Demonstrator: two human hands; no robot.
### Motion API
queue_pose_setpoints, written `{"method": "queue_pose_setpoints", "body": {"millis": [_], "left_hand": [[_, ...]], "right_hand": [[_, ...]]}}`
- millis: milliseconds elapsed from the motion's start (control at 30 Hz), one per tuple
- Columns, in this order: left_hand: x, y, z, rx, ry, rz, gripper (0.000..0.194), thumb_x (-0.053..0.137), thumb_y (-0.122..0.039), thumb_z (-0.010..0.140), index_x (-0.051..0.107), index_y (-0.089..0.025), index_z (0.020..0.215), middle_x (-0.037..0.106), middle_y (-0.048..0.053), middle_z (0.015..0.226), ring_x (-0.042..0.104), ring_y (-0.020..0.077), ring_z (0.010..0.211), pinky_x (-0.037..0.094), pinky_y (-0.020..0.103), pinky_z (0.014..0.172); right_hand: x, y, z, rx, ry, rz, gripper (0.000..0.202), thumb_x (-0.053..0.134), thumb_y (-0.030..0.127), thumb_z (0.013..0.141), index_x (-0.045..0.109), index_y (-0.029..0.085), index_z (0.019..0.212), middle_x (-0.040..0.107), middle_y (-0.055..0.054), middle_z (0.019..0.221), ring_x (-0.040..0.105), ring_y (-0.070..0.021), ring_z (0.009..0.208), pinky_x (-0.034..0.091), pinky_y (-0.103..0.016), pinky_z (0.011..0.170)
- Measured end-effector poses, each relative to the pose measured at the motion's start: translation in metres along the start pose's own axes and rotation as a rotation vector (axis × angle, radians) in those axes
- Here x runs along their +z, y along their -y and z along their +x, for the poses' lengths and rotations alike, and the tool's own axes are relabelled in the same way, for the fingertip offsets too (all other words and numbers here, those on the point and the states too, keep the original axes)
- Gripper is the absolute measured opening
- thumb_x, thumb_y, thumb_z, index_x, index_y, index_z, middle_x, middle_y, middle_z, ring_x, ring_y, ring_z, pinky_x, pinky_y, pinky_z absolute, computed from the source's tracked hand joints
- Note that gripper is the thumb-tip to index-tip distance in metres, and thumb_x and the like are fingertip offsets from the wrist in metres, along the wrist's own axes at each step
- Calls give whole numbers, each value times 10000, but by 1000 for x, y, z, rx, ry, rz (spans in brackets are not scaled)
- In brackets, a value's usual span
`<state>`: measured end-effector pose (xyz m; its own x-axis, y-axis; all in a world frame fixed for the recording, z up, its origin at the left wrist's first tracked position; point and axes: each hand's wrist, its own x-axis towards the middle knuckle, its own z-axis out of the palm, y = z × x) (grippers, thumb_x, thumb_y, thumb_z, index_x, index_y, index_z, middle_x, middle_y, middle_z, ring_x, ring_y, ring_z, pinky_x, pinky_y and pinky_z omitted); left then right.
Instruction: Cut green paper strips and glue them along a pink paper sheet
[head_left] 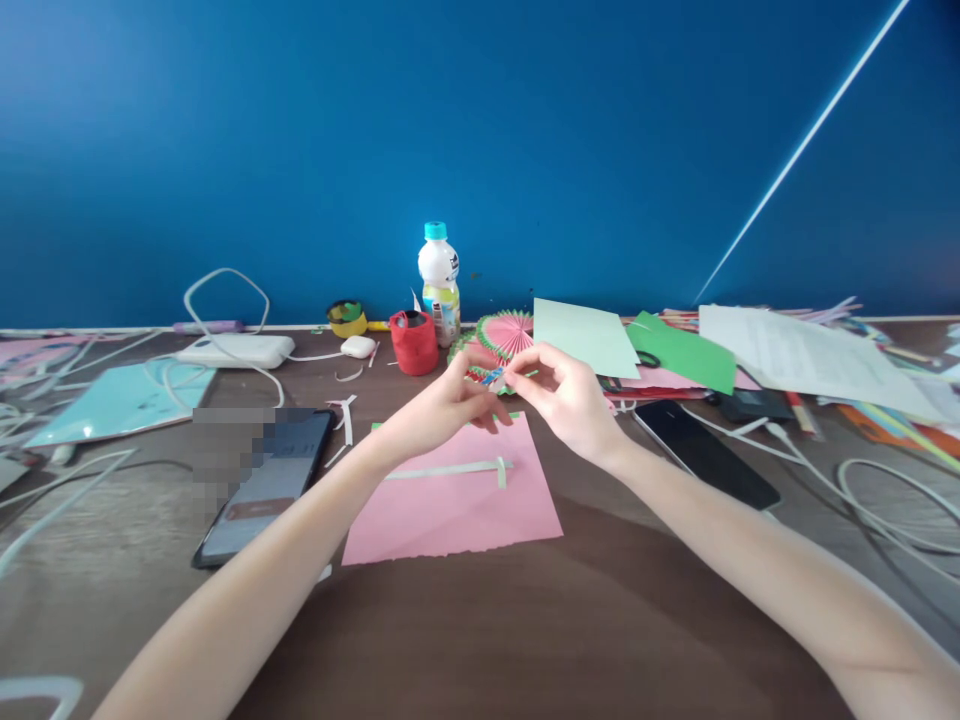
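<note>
Above the far part of a pink sheet of paper (465,520), my two hands meet with their fingertips close together. Between them shows a small blue-and-white piece (493,376), too small to name. My left hand (457,400) pinches it from the left, its other fingers curled over the sheet. From the right, the thumb and forefinger of my right hand (562,395) close on its other end. On the pink sheet lie a long pale paper strip (442,469) and a short pale strip (502,472) across its right end. A pink-and-green pleated paper rosette (506,333) is behind my hands.
A bottle (439,285) and a red pot-like container (415,343) stand by the blue wall. To the left lie a tablet-like device (277,490), a white power bank (236,350) and cables. Rightward are a phone (705,453), green paper (686,352) and white sheets (802,350).
</note>
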<state>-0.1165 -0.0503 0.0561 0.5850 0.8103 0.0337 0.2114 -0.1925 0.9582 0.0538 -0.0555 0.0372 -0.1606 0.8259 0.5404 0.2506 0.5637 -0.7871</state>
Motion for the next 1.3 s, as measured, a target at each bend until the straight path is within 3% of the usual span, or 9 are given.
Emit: {"method": "queue_pose_setpoints", "body": {"millis": [100, 333, 467, 700, 867, 1067, 1167, 1300], "left_hand": [[5, 3, 2, 50, -14, -60, 284, 479, -197, 846, 327, -216, 1084, 667, 13, 819, 659, 137, 728, 494, 324, 727], [10, 6, 2, -5, -97, -14, 76, 457, -216, 855, 405, -208, 910, 673, 21, 812, 639, 140, 774, 447, 272, 636], [11, 11, 3, 2, -110, 66, 128, 505, -267, 834, 407, -210, 891, 671, 3, 777, 591, 111, 691, 397, 250, 595], [11, 17, 5, -10, -122, 40, 141, 543, -180, 775, 426, -203, 851, 646, -2, 731, 622, 137, 702, 448, 268, 609], [10, 19, 6, -4, -146, -57, 174, 605, -229, 748, 445, -192, 806, 640, 6, 707, 636, 154, 715, 494, 292, 628], [10, 19, 7, -13, -137, -72, 184, 616, -247, 746, 446, -191, 786, 652, 9, 717, 643, 152, 716, 516, 309, 660], [10, 20, 6, -31, -132, -20, 110, 554, -229, 779, 451, -191, 782, 658, 14, 725, 649, 153, 718, 519, 320, 682], [12, 21, 6, -34, -210, 128, 74, 499, -225, 798, 437, -198, 827, 668, 9, 708, 651, 152, 677, 505, 318, 673]], "right_hand": [[1, -1, -2, 7, 8, 32, 6, 569, 183, 806, 567, 189, 809, 615, 2, 768, 595, -122, 728, 483, -278, 697], [3, 0, -3, -30, 3, 15, 64, 552, 142, 802, 569, 189, 842, 618, -1, 783, 601, -119, 733, 496, -267, 684], [3, 0, -1, -50, -10, -41, 89, 552, 116, 789, 578, 187, 835, 622, -7, 810, 600, -122, 746, 500, -265, 672], [3, -5, -2, 10, 27, 21, 173, 564, 132, 783, 565, 195, 944, 612, -17, 816, 606, -138, 785, 520, -284, 695], [2, -4, 1, 58, 11, 98, 257, 562, 132, 766, 527, 205, 1010, 579, -59, 1076, 609, -130, 805, 525, -288, 700], [-1, -4, 2, 144, 78, 50, 36, 572, 192, 772, 577, 175, 803, 623, -20, 763, 605, -143, 716, 514, -295, 660], [-1, -4, 0, 167, 114, 69, 40, 558, 203, 782, 580, 169, 776, 617, -12, 713, 601, -134, 640, 518, -290, 612], [0, -3, -1, 156, 110, 27, 60, 550, 203, 781, 590, 164, 759, 626, -19, 707, 615, -146, 653, 521, -296, 616]]}}
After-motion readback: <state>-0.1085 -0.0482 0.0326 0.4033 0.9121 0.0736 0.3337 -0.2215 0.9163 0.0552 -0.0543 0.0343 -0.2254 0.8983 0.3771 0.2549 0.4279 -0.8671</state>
